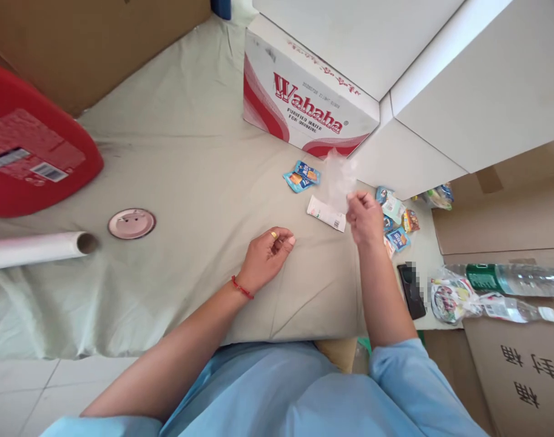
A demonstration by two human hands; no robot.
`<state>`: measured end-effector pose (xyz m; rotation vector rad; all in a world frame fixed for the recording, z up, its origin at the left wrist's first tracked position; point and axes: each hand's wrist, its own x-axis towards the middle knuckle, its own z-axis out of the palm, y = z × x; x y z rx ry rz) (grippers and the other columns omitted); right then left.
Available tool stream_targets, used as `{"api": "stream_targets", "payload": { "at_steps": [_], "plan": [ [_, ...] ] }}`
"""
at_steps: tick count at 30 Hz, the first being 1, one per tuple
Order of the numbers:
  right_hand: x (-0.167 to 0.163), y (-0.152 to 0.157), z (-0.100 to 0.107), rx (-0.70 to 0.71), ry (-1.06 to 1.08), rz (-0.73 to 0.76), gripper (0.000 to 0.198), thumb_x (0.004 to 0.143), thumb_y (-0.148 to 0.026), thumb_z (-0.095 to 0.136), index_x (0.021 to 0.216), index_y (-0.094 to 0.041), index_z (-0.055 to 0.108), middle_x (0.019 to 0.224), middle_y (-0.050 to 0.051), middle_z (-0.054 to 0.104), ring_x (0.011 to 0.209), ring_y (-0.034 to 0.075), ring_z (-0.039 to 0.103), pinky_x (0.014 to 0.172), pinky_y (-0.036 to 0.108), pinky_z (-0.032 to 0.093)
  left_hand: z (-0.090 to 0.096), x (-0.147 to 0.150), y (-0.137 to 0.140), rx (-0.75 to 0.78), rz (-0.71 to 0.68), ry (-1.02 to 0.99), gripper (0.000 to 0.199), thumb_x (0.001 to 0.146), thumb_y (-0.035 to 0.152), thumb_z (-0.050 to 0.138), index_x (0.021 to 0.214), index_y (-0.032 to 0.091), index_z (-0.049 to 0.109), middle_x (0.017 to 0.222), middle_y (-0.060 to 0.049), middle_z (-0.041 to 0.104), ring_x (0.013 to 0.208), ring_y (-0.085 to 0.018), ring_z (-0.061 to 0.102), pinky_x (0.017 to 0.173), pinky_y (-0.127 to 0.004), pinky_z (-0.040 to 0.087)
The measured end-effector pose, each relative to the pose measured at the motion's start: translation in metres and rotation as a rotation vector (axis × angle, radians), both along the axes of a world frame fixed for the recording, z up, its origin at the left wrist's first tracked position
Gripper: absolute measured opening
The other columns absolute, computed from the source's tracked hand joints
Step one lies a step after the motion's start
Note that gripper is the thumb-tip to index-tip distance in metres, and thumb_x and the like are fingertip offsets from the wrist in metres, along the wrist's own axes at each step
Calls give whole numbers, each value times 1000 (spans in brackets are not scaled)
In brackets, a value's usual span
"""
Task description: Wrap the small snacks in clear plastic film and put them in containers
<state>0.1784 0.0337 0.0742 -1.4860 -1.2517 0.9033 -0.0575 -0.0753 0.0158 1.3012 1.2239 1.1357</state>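
My right hand [366, 220] pinches a clear plastic bag [339, 179] by its lower right edge. The bag hangs limp and wrinkled in front of the water carton. Just beside it on the cloth lies a white packet [326, 213] with a barcode. Nearer to me, my left hand [267, 258] rests over the cloth with fingers curled and thumb drawn in, and I see nothing in it. Two blue snack sachets [303, 176] lie overlapping beyond the white packet. Right of my right hand is a small heap of colourful snack packets [395, 218], partly covered by the forearm.
A Wahaha carton [304, 97] and white boxes [477, 79] stand at the back. Rightward are a black phone [413, 297] and plastic bottles [517, 280]. A red container [35, 145], a white roll [35, 250] and a pink round lid-like disc [131, 223] sit at left.
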Motion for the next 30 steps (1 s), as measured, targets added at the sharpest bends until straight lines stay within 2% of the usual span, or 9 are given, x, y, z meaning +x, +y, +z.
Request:
{"api": "stream_targets", "payload": {
  "at_steps": [2, 4, 7, 13, 19, 21, 25, 27, 30],
  "plan": [
    [-26, -45, -13, -108, 186, 111, 37, 78, -49, 81, 78, -24, 54, 60, -9, 41, 46, 7, 29, 42, 22, 26, -1, 2, 1, -116, -35, -180, 46, 91, 61, 61, 111, 21, 64, 102, -7, 71, 76, -18, 65, 65, -31, 52],
    [-51, -81, -29, -185, 243, 184, 41, 77, -51, 85, 75, -23, 54, 58, -9, 41, 46, 6, 29, 42, 21, 25, -3, 3, 3, -171, -60, -315, 56, 85, 66, 68, 116, 21, 60, 113, -9, 69, 88, -21, 69, 71, -32, 55],
    [-75, -109, -46, -241, 319, 239, 42, 77, -53, 85, 75, -23, 55, 59, -9, 44, 46, 6, 32, 41, 21, 27, -3, 4, 4, -199, -61, -395, 59, 75, 60, 81, 112, 21, 58, 110, -7, 69, 99, -22, 68, 84, -34, 56],
    [-57, -103, -48, -238, 587, 158, 43, 76, -56, 83, 83, -25, 54, 64, -9, 41, 45, 5, 30, 38, 19, 29, 3, -5, 7, -354, -32, -596, 48, 81, 59, 77, 101, 17, 66, 101, -8, 73, 94, -20, 70, 85, -34, 56],
    [-45, -103, -49, -210, 620, 179, 40, 77, -53, 83, 84, -25, 56, 65, -8, 42, 47, 6, 32, 41, 19, 31, 8, -1, 7, -431, -21, -648, 72, 75, 54, 86, 128, 22, 48, 112, -8, 75, 91, -19, 75, 86, -37, 58],
    [-49, -107, -51, -217, 589, 224, 40, 76, -56, 83, 83, -25, 59, 64, -7, 44, 49, 7, 34, 45, 21, 34, 7, 0, 7, -468, 14, -668, 74, 74, 43, 88, 130, 23, 44, 114, -8, 75, 90, -18, 76, 89, -38, 58],
    [-52, -109, -55, -221, 489, 251, 44, 72, -62, 83, 81, -25, 62, 62, -5, 49, 52, 11, 38, 50, 26, 38, -1, -2, 12, -502, 39, -676, 62, 60, 15, 86, 115, 17, 57, 99, -4, 75, 85, -16, 73, 84, -33, 57],
    [-50, -107, -57, -200, 466, 205, 45, 72, -63, 83, 80, -25, 61, 63, -5, 50, 54, 11, 39, 51, 26, 37, -7, -5, 15, -471, 79, -691, 50, 55, 9, 80, 101, 16, 63, 88, 0, 71, 77, -12, 68, 76, -27, 55],
    [-47, -102, -61, -165, 432, 126, 38, 76, -56, 81, 87, -25, 64, 70, -5, 52, 54, 10, 38, 50, 25, 35, -10, -10, 17, -434, 125, -735, 44, 52, 6, 71, 94, 18, 66, 82, 3, 67, 71, -9, 62, 65, -23, 50]
  ]
}}
